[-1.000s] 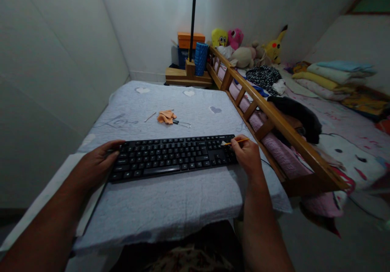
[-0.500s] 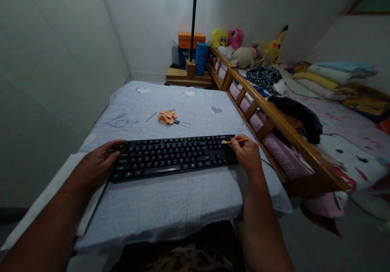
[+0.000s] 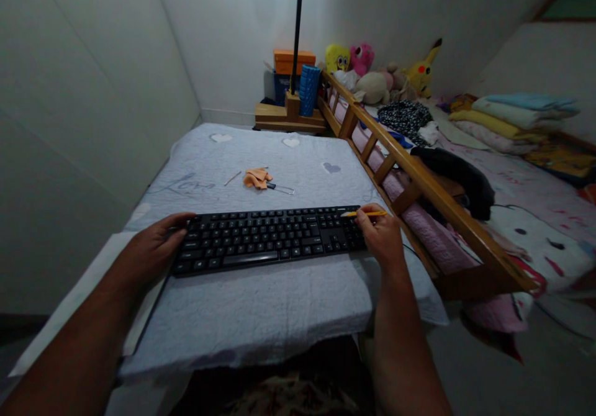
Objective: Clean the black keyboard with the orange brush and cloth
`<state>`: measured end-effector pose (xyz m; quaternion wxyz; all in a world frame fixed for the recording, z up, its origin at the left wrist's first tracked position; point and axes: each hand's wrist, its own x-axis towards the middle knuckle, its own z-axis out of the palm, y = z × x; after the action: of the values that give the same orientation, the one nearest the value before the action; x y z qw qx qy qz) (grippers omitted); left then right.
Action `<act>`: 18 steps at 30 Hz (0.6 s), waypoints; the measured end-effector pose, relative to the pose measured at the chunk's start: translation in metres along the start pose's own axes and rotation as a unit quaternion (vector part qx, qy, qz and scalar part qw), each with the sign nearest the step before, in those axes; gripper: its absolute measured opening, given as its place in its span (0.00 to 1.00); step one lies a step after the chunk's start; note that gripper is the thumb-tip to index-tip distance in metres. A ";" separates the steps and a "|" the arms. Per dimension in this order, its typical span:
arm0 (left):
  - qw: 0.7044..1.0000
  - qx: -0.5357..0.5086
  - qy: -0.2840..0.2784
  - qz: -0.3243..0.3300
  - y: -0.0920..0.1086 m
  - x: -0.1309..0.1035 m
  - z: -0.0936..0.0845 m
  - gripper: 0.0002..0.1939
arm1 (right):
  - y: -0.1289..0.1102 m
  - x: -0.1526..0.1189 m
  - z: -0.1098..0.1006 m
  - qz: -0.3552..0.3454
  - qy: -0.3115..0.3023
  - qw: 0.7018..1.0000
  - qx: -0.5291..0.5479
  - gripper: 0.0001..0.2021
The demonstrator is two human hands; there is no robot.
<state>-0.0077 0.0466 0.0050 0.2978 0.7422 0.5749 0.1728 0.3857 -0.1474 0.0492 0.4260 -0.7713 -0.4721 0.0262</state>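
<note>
A black keyboard (image 3: 261, 237) lies lengthwise on the cloth-covered table. My left hand (image 3: 161, 242) is closed around its left end, thumb on the near side and fingers at the back corner. In my right hand (image 3: 379, 233) a small yellow-handled brush (image 3: 372, 213) is pinched between thumb and fingers. Its pale bristle tip is over the number-pad keys at the keyboard's right end; I cannot tell whether it touches them. Behind the keyboard are a crumpled orange cloth (image 3: 257, 179), a wire tool with a black handle (image 3: 282, 189) and a thin stick (image 3: 232, 178).
A wooden bed rail (image 3: 410, 171) runs along the table's right side, with bedding and plush toys beyond. At the back, a black pole (image 3: 298, 31) rises from a wooden base beside a blue roller (image 3: 308, 90) and an orange box (image 3: 294, 61). A white board (image 3: 146, 316) lies under my left forearm.
The brush has tilted slightly in my right hand, and more of its yellow handle shows. My left hand keeps its place on the keyboard. The whole view has shifted a little.
</note>
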 end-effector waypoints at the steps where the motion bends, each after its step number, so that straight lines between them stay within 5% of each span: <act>1: 1.000 0.005 0.002 0.000 -0.001 0.000 0.000 0.32 | 0.001 0.000 0.003 -0.001 -0.006 1.000 0.003 0.13; 18: 1.000 0.003 0.000 0.007 -0.008 0.003 0.003 0.31 | -0.008 -0.006 -0.031 0.055 -0.105 0.987 -0.106 0.13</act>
<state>-0.0110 0.0504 -0.0031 0.2940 0.7470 0.5706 0.1731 0.3904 -0.1698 0.0718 0.2873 -0.8300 -0.4712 0.0804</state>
